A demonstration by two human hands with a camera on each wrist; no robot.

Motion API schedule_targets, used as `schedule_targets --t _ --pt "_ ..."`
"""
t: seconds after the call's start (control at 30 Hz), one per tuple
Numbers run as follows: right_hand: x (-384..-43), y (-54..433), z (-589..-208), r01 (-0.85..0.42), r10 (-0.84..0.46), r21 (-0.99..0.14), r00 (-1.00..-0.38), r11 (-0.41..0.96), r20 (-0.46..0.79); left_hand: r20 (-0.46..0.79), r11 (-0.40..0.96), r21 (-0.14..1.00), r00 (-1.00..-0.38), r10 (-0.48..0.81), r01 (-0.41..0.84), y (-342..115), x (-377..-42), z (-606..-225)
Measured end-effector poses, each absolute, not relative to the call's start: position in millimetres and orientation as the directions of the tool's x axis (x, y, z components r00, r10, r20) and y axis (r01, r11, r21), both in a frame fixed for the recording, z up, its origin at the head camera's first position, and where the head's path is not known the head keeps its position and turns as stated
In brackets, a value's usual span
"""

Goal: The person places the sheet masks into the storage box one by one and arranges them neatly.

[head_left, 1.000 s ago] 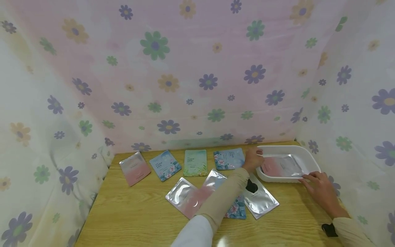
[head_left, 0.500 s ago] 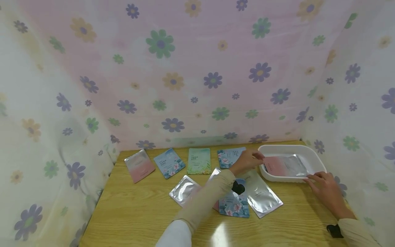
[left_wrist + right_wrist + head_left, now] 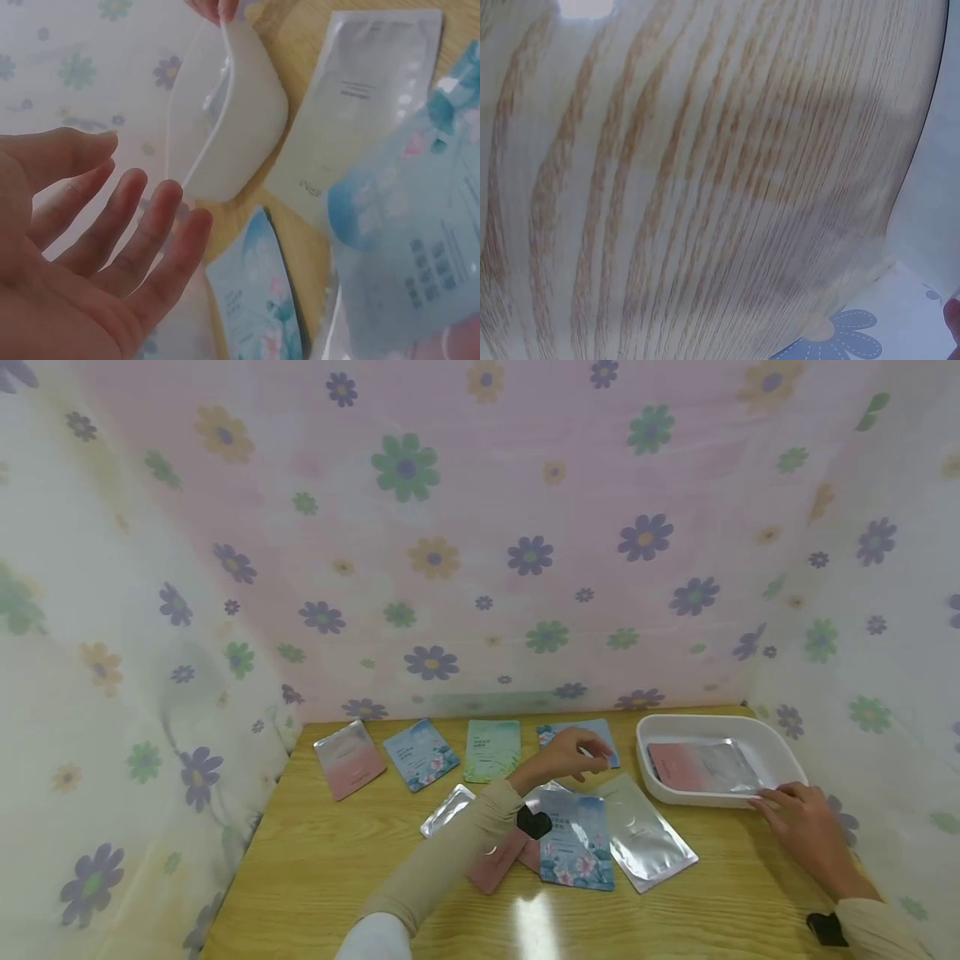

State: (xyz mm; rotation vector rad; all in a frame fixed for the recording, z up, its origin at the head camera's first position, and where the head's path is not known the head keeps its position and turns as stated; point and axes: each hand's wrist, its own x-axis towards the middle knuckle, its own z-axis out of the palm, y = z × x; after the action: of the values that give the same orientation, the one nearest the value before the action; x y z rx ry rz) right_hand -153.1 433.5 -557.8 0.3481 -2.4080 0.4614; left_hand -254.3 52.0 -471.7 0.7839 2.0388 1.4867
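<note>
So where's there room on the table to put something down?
Bare table lies front-left, between the far pink packet and the left sleeve. Another patch is between the big silver packet and right sleeve. The middle's crowded: the front blue packet overlaps its neighbours. The white tub has room right of the packet inside.

"What is the person wearing?"
"Beige cloth — a left sleeve (image 3: 442,847), lightly creased, and a right sleeve (image 3: 881,929) to match. Toward the left elbow shows a white sleeve section (image 3: 377,937)."
"And at the wrists?"
"A black, notched left wrist piece (image 3: 534,821) and a black right wrist piece (image 3: 827,929) — finer details too small to tell."
</note>
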Motion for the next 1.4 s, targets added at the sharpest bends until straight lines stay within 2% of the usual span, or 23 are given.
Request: schedule_targets --t 0.3,0.4,0.77,1.2,1.4 --pt "-146.9 438.9 -555.2 -0.361 -0.135 -0.219 -0.739 0.906 0.660 -0.058 0.235 0.958 -0.691 0.721 0.164 16.4 -243.9 -473.2" --pt "-146.1 439.7 -555.9 -0.357 -0.138 -0.210 -0.740 0.910 0.658 -0.056 0.228 0.961 -0.700 0.712 0.155 3.3 -242.4 -475.7" --pt "-151.0 443.7 -565.9 -0.404 -0.190 -0.147 -0.682 0.903 0.707 -0.083 0.258 0.962 -0.794 0.602 0.094 -54.4 -235.1 -488.4" --pt "-160.9 440.6 -566.4 -0.458 -0.249 -0.129 -0.674 0.880 0.695 -0.128 0.277 0.961 -0.874 0.468 0.007 -148.0 -214.6 -506.8" --pt "-160.8 436.7 -563.4 -0.443 -0.253 -0.127 -0.698 0.888 0.671 -0.142 0.277 0.960 -0.901 0.410 -0.026 -173.1 -212.9 -519.3"
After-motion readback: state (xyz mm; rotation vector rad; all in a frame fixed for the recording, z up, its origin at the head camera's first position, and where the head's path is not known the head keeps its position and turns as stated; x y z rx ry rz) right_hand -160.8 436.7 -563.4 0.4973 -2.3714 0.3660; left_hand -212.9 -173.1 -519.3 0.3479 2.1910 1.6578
